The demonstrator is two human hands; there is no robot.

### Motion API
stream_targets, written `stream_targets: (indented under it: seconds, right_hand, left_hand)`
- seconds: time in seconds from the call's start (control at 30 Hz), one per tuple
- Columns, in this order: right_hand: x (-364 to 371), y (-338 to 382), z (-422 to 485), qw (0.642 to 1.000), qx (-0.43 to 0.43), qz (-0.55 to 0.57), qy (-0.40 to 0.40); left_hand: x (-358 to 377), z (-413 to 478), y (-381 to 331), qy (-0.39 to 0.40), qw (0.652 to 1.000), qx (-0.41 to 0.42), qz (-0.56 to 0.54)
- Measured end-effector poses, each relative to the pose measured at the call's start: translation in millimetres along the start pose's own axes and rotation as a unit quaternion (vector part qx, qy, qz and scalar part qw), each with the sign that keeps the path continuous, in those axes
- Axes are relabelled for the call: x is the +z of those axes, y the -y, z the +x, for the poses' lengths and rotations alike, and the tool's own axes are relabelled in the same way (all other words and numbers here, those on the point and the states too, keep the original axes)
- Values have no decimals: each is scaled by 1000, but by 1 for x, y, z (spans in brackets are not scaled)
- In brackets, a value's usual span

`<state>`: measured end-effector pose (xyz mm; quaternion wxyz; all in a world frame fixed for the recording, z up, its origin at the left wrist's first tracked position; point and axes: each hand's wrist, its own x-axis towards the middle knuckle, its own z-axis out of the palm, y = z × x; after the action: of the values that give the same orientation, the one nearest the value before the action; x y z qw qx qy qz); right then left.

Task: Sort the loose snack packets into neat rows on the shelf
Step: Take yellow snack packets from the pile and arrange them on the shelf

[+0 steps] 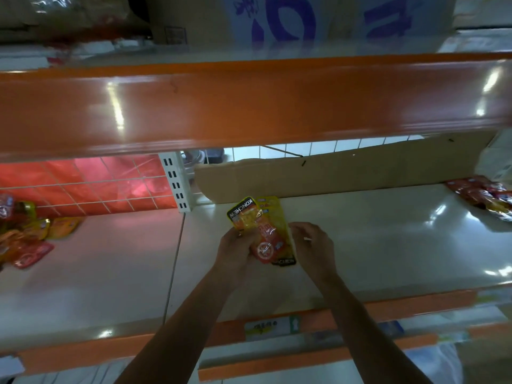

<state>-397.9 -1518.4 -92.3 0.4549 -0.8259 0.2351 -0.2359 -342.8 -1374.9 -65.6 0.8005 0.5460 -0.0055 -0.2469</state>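
Indoors, at a shop display, a pale glossy shelf [360, 245] with an orange front lip catches glare from ceiling lights. A price label [273, 327] sits on that lip. Above it runs the broad orange edge of the upper shelf [249, 106], which carries a cardboard box [277, 20] with blue print. A white wire grid [110, 187] backs the left bay with something red behind it. One slotted white upright [176, 184] divides the bays, and one flat cardboard sheet [346, 173] leans along the back on the right.

Two bare forearms reach in from below to the middle of the shelf. The left hand [235, 246] has its fingers curled round the held snack packets [266, 234] at their left edge. The right hand [313, 242] lies just beside their right edge with its fingers bent, and whether it grips or only touches them cannot be told.

The held packets are yellow and orange and lie overlapped, low over the shelf near the cardboard. Two can be counted for certain — one with its black brand band at the top, one with the band at the bottom — and a third may lie between.

Two loose heaps remain: the left heap [30, 234] of red and yellow packets at the shelf's far left, and the right heap [484, 195] at its far right. Both are too blurred to count.
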Motion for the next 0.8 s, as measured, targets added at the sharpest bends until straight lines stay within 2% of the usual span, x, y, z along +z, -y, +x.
stream_targets:
  seconds: [0.13,0.2,0.37,0.5,0.6,0.7,0.8]
  right_hand:
    - [-11,2,-9,993,45,96,42]
    - [-17,-5,-10,984,86,149,44]
    - [-57,-25,-2,947,126,295,-32]
    - [-101,-47,13,934,127,325,-76]
    - [-136,-67,28,931,126,328,-102]
    - [-176,-88,43,929,128,327,-115]
    - [-222,-110,60,937,122,299,-131]
  left_hand:
    - [22,3,5,43,995,-5,-86]
    - [36,2,11,64,994,-9,-82]
    - [68,5,34,45,998,-37,-9]
    - [100,10,46,49,997,-49,-25]
    - [133,14,56,47,998,-19,47]
    - [176,19,76,43,982,2,182]
    - [227,21,98,98,957,6,273]
